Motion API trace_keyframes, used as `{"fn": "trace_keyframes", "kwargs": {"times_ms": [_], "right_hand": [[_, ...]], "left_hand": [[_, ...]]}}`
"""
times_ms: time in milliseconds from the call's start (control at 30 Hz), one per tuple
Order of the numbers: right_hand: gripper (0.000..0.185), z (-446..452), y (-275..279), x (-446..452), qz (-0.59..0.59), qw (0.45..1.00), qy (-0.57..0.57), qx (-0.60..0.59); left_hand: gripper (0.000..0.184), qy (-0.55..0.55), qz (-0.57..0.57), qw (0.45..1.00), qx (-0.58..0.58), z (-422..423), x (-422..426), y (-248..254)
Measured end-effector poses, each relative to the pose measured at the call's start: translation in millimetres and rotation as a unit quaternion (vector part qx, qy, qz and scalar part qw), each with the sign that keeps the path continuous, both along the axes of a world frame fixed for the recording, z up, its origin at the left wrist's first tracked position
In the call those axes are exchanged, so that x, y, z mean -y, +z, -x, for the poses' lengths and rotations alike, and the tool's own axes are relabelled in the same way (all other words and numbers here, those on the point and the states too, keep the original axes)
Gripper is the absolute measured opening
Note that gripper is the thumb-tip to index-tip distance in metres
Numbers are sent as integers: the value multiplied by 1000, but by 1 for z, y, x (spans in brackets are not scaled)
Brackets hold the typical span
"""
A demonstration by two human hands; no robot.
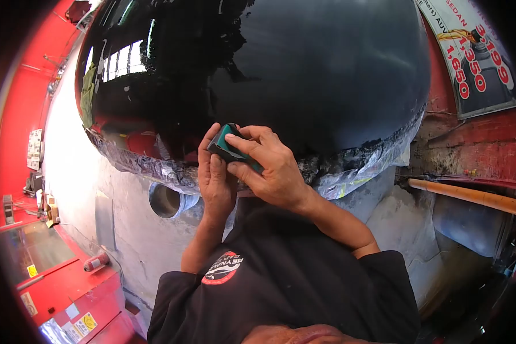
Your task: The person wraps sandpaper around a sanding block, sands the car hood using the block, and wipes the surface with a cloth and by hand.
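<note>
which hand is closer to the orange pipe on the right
Right. The right hand, on the green block, is left of the orange pipe, not touching it; the left hand is farther left, at the block's other side.

From here, the black panel (315, 74) looks mirror-glossy at upper left, hazier toward upper right. Crinkled, plastic-looking film (358, 183) shines along its lower edge; the green block (222, 137) mid-frame looks matt, the shirt (309, 269) at bottom centre dull cloth.
</note>
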State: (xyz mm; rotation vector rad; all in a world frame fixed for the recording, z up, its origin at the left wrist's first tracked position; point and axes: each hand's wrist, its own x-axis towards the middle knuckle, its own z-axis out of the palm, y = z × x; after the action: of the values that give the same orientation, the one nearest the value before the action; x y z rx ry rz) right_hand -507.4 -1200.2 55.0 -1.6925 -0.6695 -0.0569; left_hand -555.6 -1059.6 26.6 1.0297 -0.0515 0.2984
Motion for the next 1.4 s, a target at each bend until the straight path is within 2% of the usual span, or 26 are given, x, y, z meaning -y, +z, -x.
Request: {"fn": "trace_keyframes", "kwargs": {"times_ms": [133,533,633,733,900,1000,1100,1300,1400], "right_hand": [[44,-6,2,-2,35,997,2,63],[46,-8,2,-6,18,999,35,28],[47,-8,2,-2,30,999,36,27],[47,-23,8,19,57,997,41,45],[37,-84,30,69,74,986,-85,122],[35,-130,35,82,129,958,-173,189],[34,-171,39,86,202,925,-230,225],[33,-234,44,83,306,855,-290,301],[31,-272,41,85,323,838,-304,318]], "left_hand": [[51,17,-42,999,-22,4,-5,2],[52,17,-33,999,-20,8,-9,3],[52,23,-45,998,-35,9,-11,-3],[53,23,-93,995,0,0,-20,5],[47,151,-161,975,17,-16,-85,23],[41,222,-258,940,16,-32,-137,27],[38,325,-457,828,-6,-59,-178,37],[33,409,-597,690,-3,-107,-242,42],[32,428,-635,643,-22,-118,-257,39]]}}
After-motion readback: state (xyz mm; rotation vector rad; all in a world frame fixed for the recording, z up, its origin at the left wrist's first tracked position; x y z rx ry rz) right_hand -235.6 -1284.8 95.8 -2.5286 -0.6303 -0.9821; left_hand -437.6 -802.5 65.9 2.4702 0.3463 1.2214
